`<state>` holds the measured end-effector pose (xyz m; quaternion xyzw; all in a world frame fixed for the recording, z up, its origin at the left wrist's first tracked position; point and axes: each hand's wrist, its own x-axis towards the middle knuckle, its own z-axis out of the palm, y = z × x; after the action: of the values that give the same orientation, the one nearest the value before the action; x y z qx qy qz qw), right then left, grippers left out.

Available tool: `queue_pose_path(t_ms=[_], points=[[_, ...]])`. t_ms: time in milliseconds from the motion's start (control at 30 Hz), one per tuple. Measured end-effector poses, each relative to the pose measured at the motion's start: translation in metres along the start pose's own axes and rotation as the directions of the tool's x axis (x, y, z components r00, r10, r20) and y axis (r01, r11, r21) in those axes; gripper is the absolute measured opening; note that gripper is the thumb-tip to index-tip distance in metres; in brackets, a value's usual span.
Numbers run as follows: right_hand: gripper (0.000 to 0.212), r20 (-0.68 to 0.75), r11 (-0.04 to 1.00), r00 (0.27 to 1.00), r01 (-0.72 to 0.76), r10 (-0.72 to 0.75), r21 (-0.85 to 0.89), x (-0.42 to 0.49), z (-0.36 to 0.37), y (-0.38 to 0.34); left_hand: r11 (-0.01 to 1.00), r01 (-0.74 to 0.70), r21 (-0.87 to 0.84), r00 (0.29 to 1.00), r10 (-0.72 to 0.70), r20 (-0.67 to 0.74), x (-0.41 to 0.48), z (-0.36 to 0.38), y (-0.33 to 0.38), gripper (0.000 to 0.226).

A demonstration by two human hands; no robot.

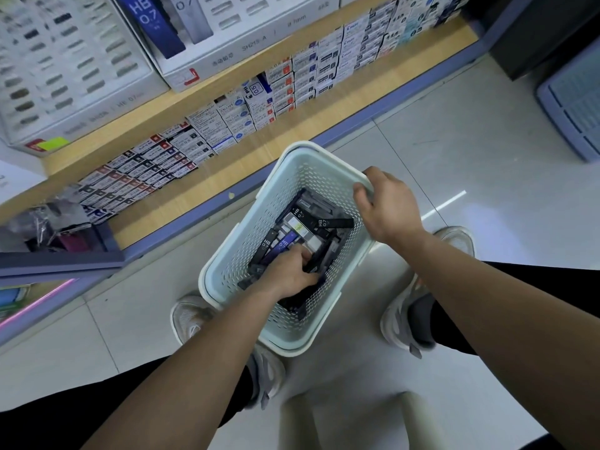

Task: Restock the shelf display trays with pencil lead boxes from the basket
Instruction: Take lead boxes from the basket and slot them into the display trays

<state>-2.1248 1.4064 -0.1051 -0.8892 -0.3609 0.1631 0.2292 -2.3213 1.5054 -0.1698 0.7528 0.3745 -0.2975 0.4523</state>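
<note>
Roughly: pick phase, nothing in transit to the shelf yet. Left hand (292,274) is down inside the basket (282,177), fingers curled into the pile of pencil lead boxes (302,222) and closed on some at the near end. The knuckles hide the exact count. Not lifted; the hand sits at pile level.

Right hand (386,206) is up and right of that grip, wrapped over the basket rim with fingers hooked over the edge. It grips the basket only, nothing else in it.

Stock left: a heap of black, blue and clear HB 0.7 boxes lies just beyond the left fingers and covers most of the basket floor. Plenty to go, I judge.

Destination: white display trays (81,69) sit on the shelf (259,138), well above and left of the grip, past the basket's far rim. The left tray shows dark items in rows, but it's too blurred to say which slots are filled or vacant. Rows of small stacked boxes (292,82) run along the shelf between trays and basket; not our stock as far as I can tell.

Judgement: mid-task at best. Remaining: lift this handful, carry it up-left to a tray, slot it in, repeat until the basket is out.
</note>
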Motion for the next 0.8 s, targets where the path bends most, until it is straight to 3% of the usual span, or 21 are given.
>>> queue_pose_path(t_ms=[333,667,800], points=[[0.022,-0.017,1.0,1.0,-0.004,0.004,-0.003,0.0,0.001,-0.001,1.0,-0.021,0.019,1.0,0.021,-0.004,0.002,0.003,0.009,0.081],[0.022,-0.025,1.0,1.0,-0.01,0.01,-0.004,0.001,0.001,-0.001,0.989,-0.028,-0.142,0.999,0.022,-0.043,0.004,0.013,0.031,0.073],[0.021,-0.027,1.0,1.0,-0.005,0.005,-0.014,0.0,0.001,-0.001,0.983,-0.019,-0.182,1.0,0.022,0.014,0.003,0.009,0.028,0.068]])
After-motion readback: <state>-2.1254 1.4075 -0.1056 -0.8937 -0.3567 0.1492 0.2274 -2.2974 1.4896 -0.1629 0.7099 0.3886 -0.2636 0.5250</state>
